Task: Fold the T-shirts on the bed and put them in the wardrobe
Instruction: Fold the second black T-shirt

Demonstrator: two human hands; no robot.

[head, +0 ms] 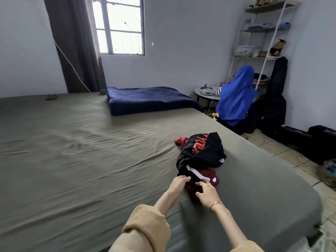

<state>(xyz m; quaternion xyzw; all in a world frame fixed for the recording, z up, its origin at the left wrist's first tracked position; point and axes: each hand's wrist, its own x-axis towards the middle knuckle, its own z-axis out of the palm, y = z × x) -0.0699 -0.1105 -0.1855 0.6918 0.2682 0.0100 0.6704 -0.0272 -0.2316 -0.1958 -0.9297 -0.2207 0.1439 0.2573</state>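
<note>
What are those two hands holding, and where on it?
Both the left hand and the right hand pinch the near edge of the maroon T-shirt in the heap.

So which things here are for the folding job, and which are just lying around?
For the job:
- black T-shirt with red lettering
- dark red crumpled T-shirt, gripped by the left hand and right hand
- bed with grey-green sheet

Just lying about:
- folded navy blue blanket
- white metal shelf rack
- black guitar bag
- small round white table
</note>
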